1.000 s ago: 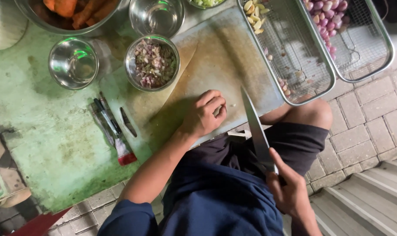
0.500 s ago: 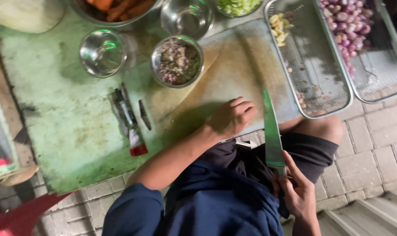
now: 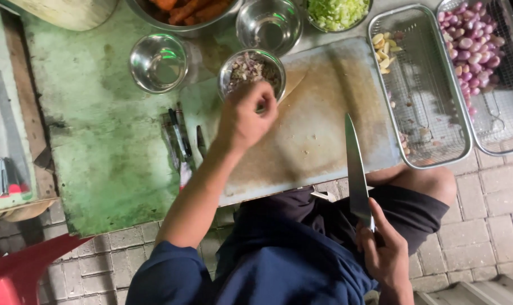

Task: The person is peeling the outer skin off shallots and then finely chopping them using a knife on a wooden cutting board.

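My left hand (image 3: 246, 117) hovers over the near rim of a small steel bowl of chopped shallot (image 3: 248, 69), fingers pinched together; what they hold is hidden. My right hand (image 3: 384, 249) grips the handle of a long kitchen knife (image 3: 356, 169), blade pointing away from me over the near right part of the worn cutting board (image 3: 324, 124). The board lies on a green surface (image 3: 98, 147) in front of my knees.
An empty steel bowl (image 3: 158, 61), another (image 3: 269, 25), a bowl of carrots (image 3: 183, 11) and one of chopped greens (image 3: 336, 11) stand at the back. Two wire trays hold garlic cloves (image 3: 386, 45) and whole shallots (image 3: 474, 39). Small tools (image 3: 180, 141) lie left of the board.
My left hand has moved from the board's near edge up to the shallot bowl. The knife stays held near my lap, its blade now over the board.
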